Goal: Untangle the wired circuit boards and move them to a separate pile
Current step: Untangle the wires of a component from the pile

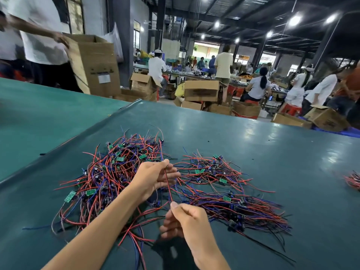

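**Over the counter [272,152], one wire [168,184] pulled taut**

Between my hands a red-and-black wire runs straight. My left hand [155,178] pinches its upper end; my right hand [185,217] pinches the lower end, fingers curled. The tangle [116,172] of wired boards lies to the left, and a straighter pile [243,209] to the right. Boxes [202,90] stand beyond.

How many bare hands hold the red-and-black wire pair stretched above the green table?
2: left hand pinches the far end of the red-and-black wire pair, right hand the near end.
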Action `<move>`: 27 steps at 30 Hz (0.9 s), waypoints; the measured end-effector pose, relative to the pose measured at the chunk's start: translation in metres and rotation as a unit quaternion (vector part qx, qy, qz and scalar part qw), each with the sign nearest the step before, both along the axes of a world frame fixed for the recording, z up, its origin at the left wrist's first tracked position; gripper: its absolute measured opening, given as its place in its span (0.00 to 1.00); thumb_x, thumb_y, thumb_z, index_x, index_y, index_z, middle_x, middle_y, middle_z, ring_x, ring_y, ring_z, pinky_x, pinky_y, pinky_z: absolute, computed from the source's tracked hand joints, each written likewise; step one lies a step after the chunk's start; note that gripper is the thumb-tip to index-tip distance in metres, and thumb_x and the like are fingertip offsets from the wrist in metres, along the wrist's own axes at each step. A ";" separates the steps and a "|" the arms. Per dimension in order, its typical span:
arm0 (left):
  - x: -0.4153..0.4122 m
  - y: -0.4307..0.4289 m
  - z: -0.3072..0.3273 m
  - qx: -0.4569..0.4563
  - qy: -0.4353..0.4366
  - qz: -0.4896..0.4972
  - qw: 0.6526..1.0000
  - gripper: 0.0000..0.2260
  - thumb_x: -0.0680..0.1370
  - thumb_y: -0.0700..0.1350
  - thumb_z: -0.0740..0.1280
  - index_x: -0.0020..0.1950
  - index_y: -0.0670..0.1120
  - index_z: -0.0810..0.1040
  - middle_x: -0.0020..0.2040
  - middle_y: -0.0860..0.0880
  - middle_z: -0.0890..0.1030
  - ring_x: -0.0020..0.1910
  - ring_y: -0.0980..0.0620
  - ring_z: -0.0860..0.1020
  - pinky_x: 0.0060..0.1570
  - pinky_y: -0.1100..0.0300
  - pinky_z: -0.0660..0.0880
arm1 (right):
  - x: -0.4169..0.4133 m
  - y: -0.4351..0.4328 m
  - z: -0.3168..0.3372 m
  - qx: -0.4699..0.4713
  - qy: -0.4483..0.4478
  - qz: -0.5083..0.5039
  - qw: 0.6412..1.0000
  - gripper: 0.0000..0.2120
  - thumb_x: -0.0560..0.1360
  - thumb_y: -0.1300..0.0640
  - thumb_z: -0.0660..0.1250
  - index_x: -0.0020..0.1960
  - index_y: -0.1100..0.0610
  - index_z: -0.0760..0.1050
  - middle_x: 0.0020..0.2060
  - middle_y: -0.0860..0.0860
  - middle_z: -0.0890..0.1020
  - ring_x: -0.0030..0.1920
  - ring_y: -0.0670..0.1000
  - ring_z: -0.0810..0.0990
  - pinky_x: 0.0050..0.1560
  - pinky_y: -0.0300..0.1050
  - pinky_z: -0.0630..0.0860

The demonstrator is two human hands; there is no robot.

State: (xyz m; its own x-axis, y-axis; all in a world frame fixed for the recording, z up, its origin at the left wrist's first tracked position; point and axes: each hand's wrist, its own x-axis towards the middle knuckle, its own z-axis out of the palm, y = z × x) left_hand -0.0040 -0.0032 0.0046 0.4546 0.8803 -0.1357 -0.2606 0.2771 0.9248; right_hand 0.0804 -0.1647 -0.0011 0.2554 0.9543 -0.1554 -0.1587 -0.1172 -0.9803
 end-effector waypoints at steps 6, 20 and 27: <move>-0.005 0.008 -0.005 -0.027 -0.013 0.044 0.999 0.14 0.83 0.43 0.66 0.57 0.31 0.77 0.48 0.34 0.85 0.46 0.40 0.86 0.42 0.48 0.84 | 0.003 -0.004 -0.002 -0.013 -0.022 0.010 1.000 0.16 0.83 0.58 0.64 0.40 0.67 0.78 0.30 0.59 0.79 0.29 0.57 0.80 0.32 0.50 0.82; -0.013 -0.015 -0.014 -0.076 -0.213 -0.049 0.973 0.14 0.75 0.44 0.70 0.55 0.38 0.85 0.42 0.46 0.81 0.38 0.53 0.80 0.46 0.53 0.83 | 0.053 0.033 -0.031 0.191 -0.412 -0.284 0.845 0.22 0.83 0.49 0.61 0.33 0.58 0.72 0.23 0.49 0.69 0.25 0.53 0.68 0.28 0.51 0.67; -0.011 -0.022 -0.025 -0.133 -0.283 -0.158 0.937 0.15 0.79 0.45 0.66 0.60 0.39 0.84 0.48 0.47 0.83 0.41 0.54 0.82 0.53 0.49 0.81 | 0.048 0.029 -0.048 0.256 -0.521 -0.229 0.781 0.18 0.80 0.53 0.63 0.33 0.57 0.71 0.26 0.47 0.70 0.26 0.49 0.67 0.28 0.45 0.65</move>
